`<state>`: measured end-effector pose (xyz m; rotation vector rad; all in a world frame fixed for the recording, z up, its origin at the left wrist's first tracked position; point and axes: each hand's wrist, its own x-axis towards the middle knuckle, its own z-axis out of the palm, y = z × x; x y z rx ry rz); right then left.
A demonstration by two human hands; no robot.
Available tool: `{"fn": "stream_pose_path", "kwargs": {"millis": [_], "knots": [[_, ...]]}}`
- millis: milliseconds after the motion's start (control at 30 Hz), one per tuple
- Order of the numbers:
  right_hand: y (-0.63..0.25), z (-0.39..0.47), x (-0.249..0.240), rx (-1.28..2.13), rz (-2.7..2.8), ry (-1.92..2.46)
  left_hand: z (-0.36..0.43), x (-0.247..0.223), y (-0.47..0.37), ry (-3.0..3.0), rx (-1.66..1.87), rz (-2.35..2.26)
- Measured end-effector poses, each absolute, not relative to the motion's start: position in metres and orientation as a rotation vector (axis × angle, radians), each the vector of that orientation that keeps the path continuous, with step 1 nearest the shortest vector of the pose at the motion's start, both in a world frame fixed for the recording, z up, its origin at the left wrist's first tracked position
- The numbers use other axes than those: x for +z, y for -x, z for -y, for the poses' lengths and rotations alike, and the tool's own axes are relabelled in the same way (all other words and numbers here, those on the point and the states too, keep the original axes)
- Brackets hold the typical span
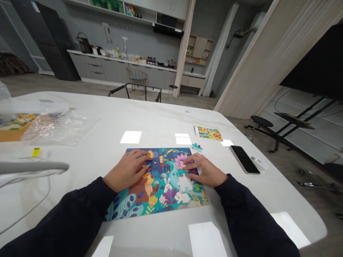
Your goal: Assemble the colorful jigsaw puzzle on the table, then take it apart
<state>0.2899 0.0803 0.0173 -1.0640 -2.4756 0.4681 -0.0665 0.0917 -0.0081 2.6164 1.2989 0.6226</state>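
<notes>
A colourful jigsaw puzzle (pixel 160 196) with rabbits, plants and other animals lies in front of me on the white table. One white gap shows in it, right of the middle. My left hand (pixel 130 169) rests on the puzzle's left part, fingers stretched out and a little apart. On the right edge lies my right hand (pixel 205 169), its fingers spread over the pink flower-like shape and beside the gap. Neither hand visibly holds anything. Just beyond the puzzle's far right corner is a loose teal puzzle piece (pixel 197 147).
A picture card (pixel 208 133) lies behind the loose piece. Further right are a black phone (pixel 244 159) and a small white box (pixel 259 163). Clear plastic wrapping (pixel 63 126) and an orange box (pixel 16 132) occupy the left. A grey lamp-like arm (pixel 32 166) reaches in from the left.
</notes>
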Motion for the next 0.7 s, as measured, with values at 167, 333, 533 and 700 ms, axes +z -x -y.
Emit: {"fn": "stream_pose_path", "kwargs": {"millis": [167,333,533,700], "knots": [[-0.2883,-0.0791,0.017,0.466,2.498,1.063,-0.0925,-0.0104,0.0672,-2.622,0.612,-1.306],[-0.2886,-0.0792,0.0164,0.429,2.511,1.075,-0.0932,-0.0127,0.0676,-2.629,0.623,-1.302],[-0.2881,-0.0784,0.0182,0.429,2.528,1.087,-0.0934,-0.0125,0.0681,-2.628,0.614,-1.299],[-0.2883,-0.0772,0.019,0.449,2.495,1.1,-0.0935,-0.0132,0.0678,-2.627,0.644,-1.296]]}}
